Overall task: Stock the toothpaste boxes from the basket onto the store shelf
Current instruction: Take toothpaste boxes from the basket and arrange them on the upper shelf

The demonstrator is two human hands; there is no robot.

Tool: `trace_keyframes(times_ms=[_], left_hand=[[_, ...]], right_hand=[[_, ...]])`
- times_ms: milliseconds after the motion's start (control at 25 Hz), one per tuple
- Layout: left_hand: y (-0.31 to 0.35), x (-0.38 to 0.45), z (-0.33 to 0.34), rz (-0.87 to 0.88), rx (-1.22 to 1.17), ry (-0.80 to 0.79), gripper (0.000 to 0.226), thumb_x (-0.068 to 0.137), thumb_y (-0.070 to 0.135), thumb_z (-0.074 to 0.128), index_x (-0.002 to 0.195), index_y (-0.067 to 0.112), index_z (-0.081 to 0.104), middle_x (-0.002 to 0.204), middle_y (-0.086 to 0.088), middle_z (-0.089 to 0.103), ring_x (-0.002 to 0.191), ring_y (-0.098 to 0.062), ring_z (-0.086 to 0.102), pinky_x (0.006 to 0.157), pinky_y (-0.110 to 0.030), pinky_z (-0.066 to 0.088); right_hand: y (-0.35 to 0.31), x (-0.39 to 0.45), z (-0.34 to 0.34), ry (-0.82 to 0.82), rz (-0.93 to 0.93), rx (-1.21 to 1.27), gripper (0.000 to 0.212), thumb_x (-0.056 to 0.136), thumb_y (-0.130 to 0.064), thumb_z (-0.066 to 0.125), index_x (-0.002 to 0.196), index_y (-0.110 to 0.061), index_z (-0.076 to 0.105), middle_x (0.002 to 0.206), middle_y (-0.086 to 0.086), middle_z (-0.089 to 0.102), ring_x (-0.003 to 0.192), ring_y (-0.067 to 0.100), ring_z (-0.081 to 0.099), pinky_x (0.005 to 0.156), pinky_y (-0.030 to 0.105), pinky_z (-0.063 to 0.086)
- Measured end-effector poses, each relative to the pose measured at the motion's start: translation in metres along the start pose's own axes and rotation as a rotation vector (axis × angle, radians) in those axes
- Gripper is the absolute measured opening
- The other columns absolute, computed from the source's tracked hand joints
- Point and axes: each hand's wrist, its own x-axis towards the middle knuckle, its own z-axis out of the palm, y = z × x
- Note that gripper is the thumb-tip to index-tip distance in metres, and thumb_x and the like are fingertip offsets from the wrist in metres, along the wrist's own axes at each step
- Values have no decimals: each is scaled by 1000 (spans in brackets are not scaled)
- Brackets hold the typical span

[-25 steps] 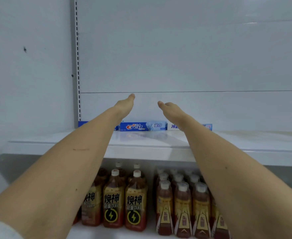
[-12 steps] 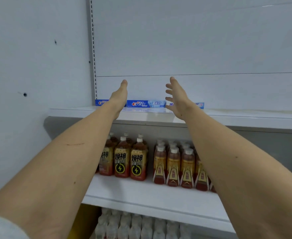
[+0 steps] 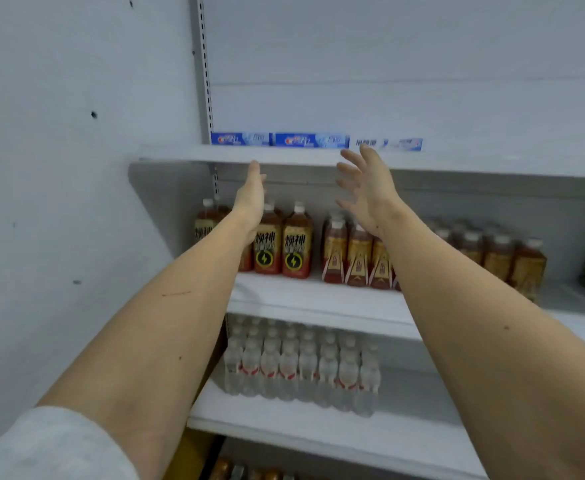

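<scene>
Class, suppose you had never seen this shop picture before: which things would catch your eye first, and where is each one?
First, the two bare arms reaching up the middle, left hand and right hand both open and empty below the top shelf. Next, three toothpaste boxes lined end to end at the back of that shelf. Then the brown drink bottles on the shelf beneath, with clear water bottles lower still.

Both bare forearms reached forward and up. Left hand point(image 3: 251, 197) flat, edge-on, fingers straight together. Right hand point(image 3: 365, 190) held nothing, fingers spread, apparently slightly bent. Grey sleeve point(image 3: 52, 448) covered left upper arm.
</scene>
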Motion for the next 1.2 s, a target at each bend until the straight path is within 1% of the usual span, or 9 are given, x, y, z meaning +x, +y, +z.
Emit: trace_keyframes(times_ms=[120,280,520,720,800,880,960,1040,1200], left_hand=[[-54,-34,-2,-94,-25,-71,67,99,62,13,147,25,40,152,-6,39,144,-24,26,116,-48,12],[-142,-84,4,-263,-9,-128,68,98,63,13,149,24,37,154,-7,37,145,-25,24,115,-49,13],[-287,-154,18,-514,56,-219,69,99,62,8,155,24,22,160,-6,23,148,-24,17,117,-48,9],[-403,-184,54,-801,123,-174,70,98,65,13,151,24,33,155,-9,34,144,-30,26,116,-51,14],[-444,-201,75,-883,120,-202,75,93,71,16,149,26,36,155,-7,35,141,-28,32,116,-52,19],[-482,-221,103,-955,135,-237,79,90,75,17,148,26,38,155,-6,35,141,-27,32,116,-52,18],[-519,-237,129,-1025,186,-247,79,92,73,16,149,24,38,154,-7,37,142,-27,31,116,-52,18],[-562,-252,151,-1075,196,-265,74,94,70,18,148,23,38,153,-8,38,140,-27,34,116,-52,20],[-660,-288,181,-1216,255,-317,62,101,57,18,148,20,36,154,-6,35,140,-25,35,117,-47,15]], right_hand=[[57,-40,2,29,91,-9,50,102,-49,33,142,-25,48,148,1,45,139,23,37,113,50,29],[155,-104,-10,87,270,-127,51,101,-52,32,143,-26,48,149,-2,45,138,21,39,111,51,31],[299,-191,-74,125,570,-176,53,102,-51,33,145,-23,45,150,-2,43,138,22,40,112,48,33],[402,-234,-128,104,806,-147,55,101,-52,31,147,-24,41,152,0,41,139,24,36,113,48,28],[433,-250,-147,98,891,-115,57,99,-54,33,148,-25,41,153,0,40,139,24,36,112,46,29],[464,-265,-171,105,974,-89,55,101,-52,33,147,-23,42,151,1,42,138,24,38,113,45,29],[499,-281,-195,113,1037,-76,56,101,-52,33,148,-22,40,151,2,42,138,24,39,111,43,31],[540,-300,-219,152,1132,-42,57,101,-51,35,148,-20,39,150,3,42,134,23,41,104,38,35],[627,-357,-259,232,1323,-14,57,100,-53,37,147,-21,40,149,0,42,137,23,38,112,47,31]])
